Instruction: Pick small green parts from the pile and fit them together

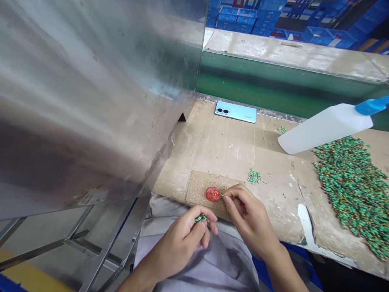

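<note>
Several small green pieces lie in my left hand, its fingers curled around them in front of my lap. My right hand pinches one small green piece between thumb and forefinger. That piece is at the right edge of a round, glossy red patch; whether it touches the red cannot be told. The red patch sits on a rough tan board at the table's near edge. Beyond my right hand is a small loose group of green pieces.
A large heap of green and yellowish pieces covers the right of the table. A white bottle with a blue cap stands beside it. A light blue phone lies at the back. A metal panel rises on the left.
</note>
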Motion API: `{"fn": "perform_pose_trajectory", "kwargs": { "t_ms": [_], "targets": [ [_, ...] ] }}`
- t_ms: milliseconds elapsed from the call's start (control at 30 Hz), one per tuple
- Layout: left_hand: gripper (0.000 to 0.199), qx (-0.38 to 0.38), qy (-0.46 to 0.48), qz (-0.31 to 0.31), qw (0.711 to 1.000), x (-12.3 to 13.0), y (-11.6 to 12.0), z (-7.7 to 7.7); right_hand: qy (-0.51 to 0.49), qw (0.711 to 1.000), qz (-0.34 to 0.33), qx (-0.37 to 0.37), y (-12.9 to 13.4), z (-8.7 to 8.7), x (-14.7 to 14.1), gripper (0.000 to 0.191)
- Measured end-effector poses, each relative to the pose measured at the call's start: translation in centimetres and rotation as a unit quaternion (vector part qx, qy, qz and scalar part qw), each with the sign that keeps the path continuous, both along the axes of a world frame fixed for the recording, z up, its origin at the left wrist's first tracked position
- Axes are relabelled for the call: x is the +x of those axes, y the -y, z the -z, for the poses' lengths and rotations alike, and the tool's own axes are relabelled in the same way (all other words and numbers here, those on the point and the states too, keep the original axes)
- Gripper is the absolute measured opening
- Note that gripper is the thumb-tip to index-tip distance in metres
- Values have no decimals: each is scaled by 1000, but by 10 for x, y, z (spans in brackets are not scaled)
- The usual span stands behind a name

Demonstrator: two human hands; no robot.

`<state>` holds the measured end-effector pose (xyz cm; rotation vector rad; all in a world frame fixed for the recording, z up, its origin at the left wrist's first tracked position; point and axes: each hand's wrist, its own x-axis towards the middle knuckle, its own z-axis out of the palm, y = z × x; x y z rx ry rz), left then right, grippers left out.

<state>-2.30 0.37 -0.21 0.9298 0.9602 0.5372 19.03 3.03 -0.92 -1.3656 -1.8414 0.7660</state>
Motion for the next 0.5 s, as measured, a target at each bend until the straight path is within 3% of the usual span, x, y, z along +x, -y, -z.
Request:
{"fn": "perform_pose_trajectory", "kwargs": {
  "t_ms": [267, 500],
  "targets": [
    [27, -31, 69, -35, 997, 3, 2, 8, 23, 999, -11, 22, 0, 5, -2, 12],
    [24, 7, 8, -24, 1000, 0, 0, 5, 43, 998, -10, 35, 0, 4, -1, 11]
  ]
}}
